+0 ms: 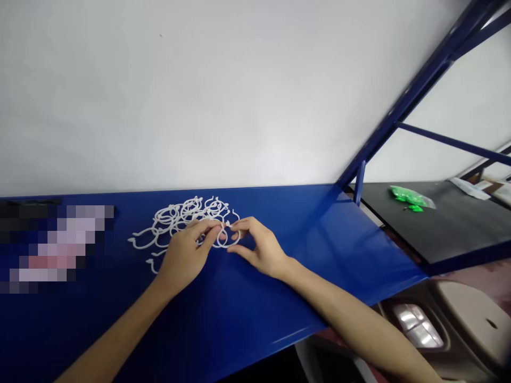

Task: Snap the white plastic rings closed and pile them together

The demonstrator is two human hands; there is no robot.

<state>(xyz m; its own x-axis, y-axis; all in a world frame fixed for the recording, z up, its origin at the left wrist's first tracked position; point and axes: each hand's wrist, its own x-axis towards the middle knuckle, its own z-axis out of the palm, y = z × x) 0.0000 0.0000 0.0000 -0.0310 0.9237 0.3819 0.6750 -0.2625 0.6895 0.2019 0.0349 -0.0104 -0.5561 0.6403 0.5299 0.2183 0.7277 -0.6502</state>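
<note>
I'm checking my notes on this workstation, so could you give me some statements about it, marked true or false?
1. The left hand and right hand are both at thin, white, plastic-looking rings. True.
2. The loose pile of white rings lies to the right of the right hand. False: the pile lies beside and beyond the left hand, on the smooth blue tabletop.
3. A clear plastic bag of bright green pieces lies on the flat black surface at the picture's right. True.
4. The thick slanting metal bar is yellow. False: the bar is dark blue.
5. Behind the tabletop is a plain white wall. True.
</note>
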